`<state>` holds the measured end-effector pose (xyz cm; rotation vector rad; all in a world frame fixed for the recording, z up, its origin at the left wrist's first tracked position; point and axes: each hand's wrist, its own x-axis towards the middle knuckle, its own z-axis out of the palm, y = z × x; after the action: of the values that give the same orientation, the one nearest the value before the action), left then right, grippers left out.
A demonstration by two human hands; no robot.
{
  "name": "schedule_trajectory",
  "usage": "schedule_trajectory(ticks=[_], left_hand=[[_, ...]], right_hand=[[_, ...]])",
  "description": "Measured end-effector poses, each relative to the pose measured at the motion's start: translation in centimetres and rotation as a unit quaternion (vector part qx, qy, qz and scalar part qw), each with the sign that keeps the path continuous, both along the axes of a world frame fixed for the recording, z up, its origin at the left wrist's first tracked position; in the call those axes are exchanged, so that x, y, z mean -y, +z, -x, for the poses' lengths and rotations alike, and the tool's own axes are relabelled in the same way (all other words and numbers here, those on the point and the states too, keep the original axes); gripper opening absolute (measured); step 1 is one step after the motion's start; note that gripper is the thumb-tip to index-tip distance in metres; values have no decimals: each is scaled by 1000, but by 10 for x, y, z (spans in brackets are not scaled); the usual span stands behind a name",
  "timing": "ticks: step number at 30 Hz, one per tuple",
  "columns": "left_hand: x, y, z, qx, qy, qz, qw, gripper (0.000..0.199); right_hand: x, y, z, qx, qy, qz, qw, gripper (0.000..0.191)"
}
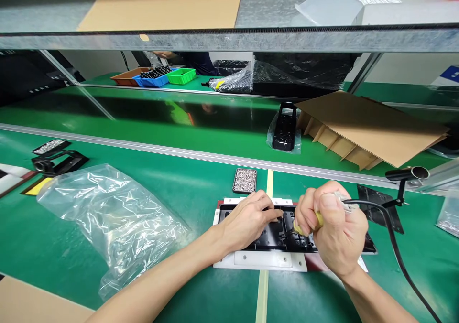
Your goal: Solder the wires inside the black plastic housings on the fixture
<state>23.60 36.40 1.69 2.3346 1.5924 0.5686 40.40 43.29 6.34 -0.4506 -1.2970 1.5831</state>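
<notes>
A long black plastic housing (265, 239) lies in a white fixture (263, 259) on the green bench. Over its left half rests my left hand (249, 218), fingers bent together with the tips down inside the housing. Whether a small part is pinched there I cannot make out. My right hand (335, 227) is closed in a fist around a corded tool with a yellow handle (318, 219), which looks like a soldering iron. The tool points down left into the housing; its tip is hard to see. A black cord (389, 222) leaves the top of the fist.
Beyond the fixture sits a small speckled tray (245, 180). A clear plastic bag (122, 218) and a black bracket (59, 163) lie left. A metal tube holder (409, 173) stands right. Behind are a cardboard divider (373, 122) and a black shell (285, 127). A shelf edge (229, 41) crosses above.
</notes>
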Motion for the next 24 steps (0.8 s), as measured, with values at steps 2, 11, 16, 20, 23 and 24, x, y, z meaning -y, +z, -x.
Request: schedule_trajectory(ticks=[2, 11, 16, 20, 23, 24], left_hand=[[-5, 2, -3, 20, 5, 1, 1000, 21], [-22, 3, -6, -5, -22, 12, 1000, 19], [-20, 7, -3, 17, -23, 38, 999, 17], [-19, 8, -3, 0, -36, 28, 999, 20], [-18, 7, -4, -26, -49, 23, 998, 23], [-17, 6, -4, -38, -54, 20, 998, 23]], right_hand=[[0, 1, 0, 2, -2, -1, 1000, 29], [0, 2, -1, 12, -9, -12, 1000, 30], [1, 1, -1, 11, -8, -18, 1000, 28], [0, 1, 0, 9, -9, -28, 1000, 29], [0, 1, 1, 5, -3, -26, 1000, 29], [0, 2, 1, 4, -3, -25, 1000, 29]])
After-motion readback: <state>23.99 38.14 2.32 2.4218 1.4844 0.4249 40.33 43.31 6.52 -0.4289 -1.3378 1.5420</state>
